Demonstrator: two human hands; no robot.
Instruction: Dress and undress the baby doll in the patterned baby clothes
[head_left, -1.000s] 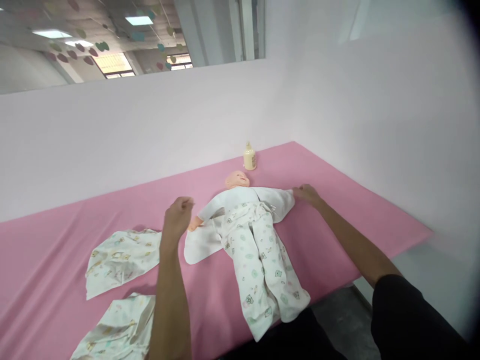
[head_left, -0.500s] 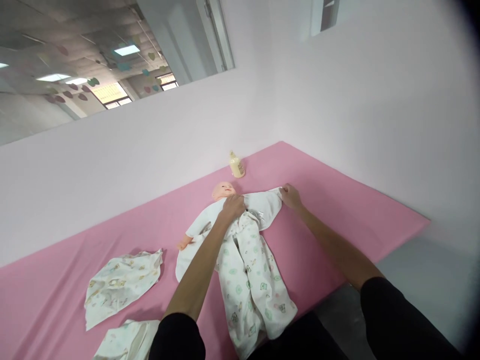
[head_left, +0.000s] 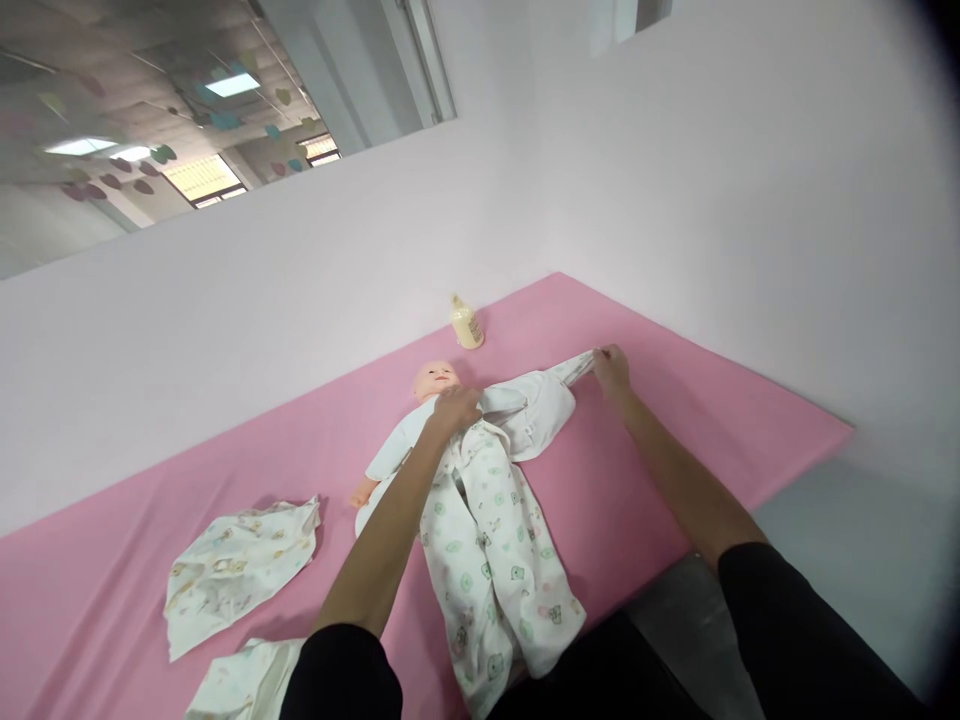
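Observation:
A baby doll (head_left: 435, 378) lies on its back, its head toward the wall. It wears a white baby shirt (head_left: 541, 412) and patterned baby trousers (head_left: 491, 520). My left hand (head_left: 457, 408) is closed over the shirt at the doll's chest, just below the chin; its fingertips are partly hidden. Out to the right, my right hand (head_left: 613, 370) pinches the end of the shirt's sleeve, which is drawn taut away from the doll. The shirt's front panel on that side lies spread on the pink surface. One doll hand shows at the opposite sleeve; the other is hidden.
A pale yellow pump bottle (head_left: 467, 325) stands behind the doll's head. Printed cloth (head_left: 240, 565) and another folded cloth (head_left: 244, 680) lie at left on the pink padded surface (head_left: 645, 480). White walls (head_left: 697, 200) border the back and right; a window pane (head_left: 150, 120) is upper left.
My right hand has moved farther right and slightly up, stretching the sleeve out longer from the doll. My left hand stays at the doll's chest. The view has shifted slightly.

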